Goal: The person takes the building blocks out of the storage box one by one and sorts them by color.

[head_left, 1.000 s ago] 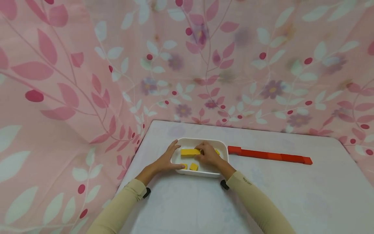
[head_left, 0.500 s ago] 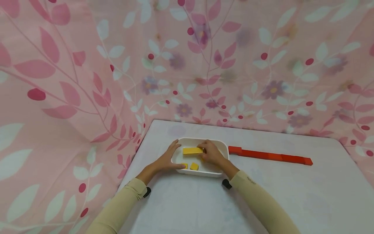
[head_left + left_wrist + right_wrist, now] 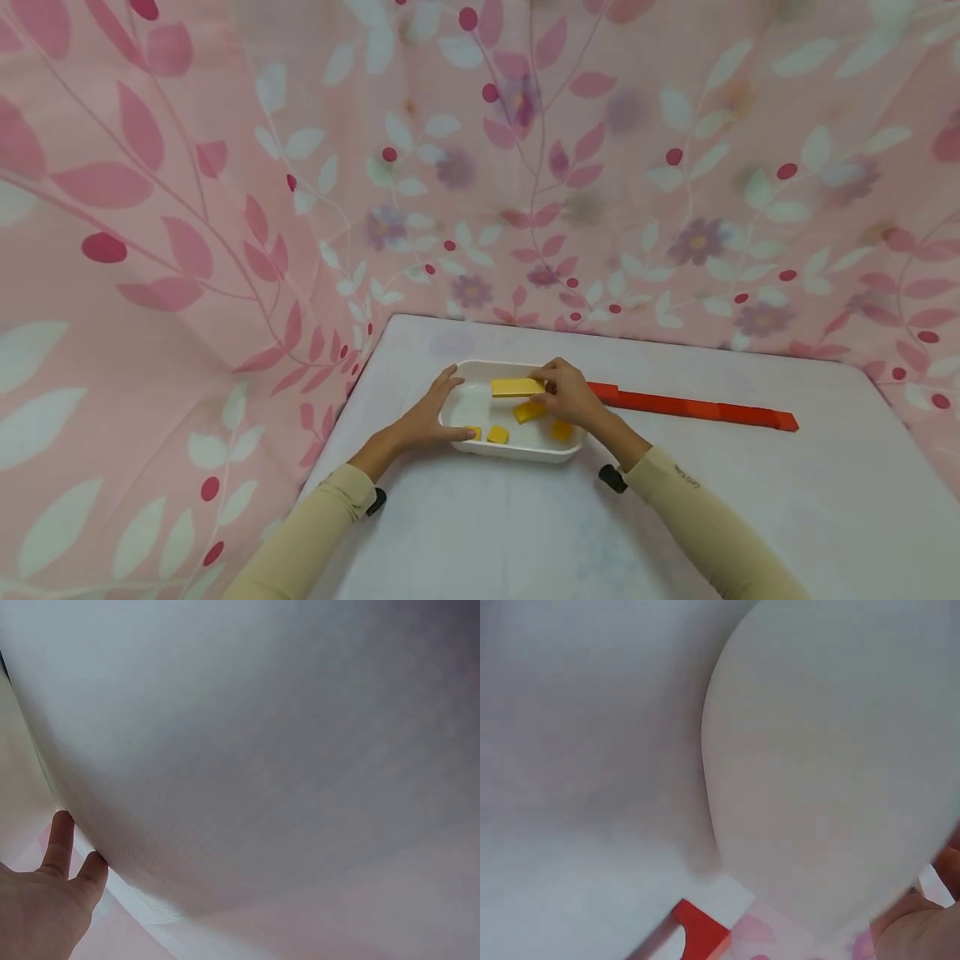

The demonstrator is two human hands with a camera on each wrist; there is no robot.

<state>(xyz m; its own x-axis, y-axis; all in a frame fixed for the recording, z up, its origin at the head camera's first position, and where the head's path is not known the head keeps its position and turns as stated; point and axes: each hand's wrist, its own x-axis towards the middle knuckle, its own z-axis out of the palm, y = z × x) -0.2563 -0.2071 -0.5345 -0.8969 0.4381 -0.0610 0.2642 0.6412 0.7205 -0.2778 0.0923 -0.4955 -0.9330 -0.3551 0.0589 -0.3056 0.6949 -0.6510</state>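
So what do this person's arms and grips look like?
The left sleeve and right sleeve are long and pale khaki, the right with a small dark marking near its cuff. A small black object shows by each wrist. Left grip and right grip are gloveless.

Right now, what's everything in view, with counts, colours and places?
table: 1, white, central
backdrop: sheet count unclear, patterned pink, behind the table
tray: 1, white, on the table
red blocks: several, red, in a row right of the tray
loose yellow blocks: 4 visible, yellow, in the tray
held yellow block: 1, yellow, over the tray
black objects: 2, black, one by each wrist
left hand: 1, bare, at the tray's left end
right hand: 1, bare, pinching the held yellow block
sleeves: 2, beige, behind the hands
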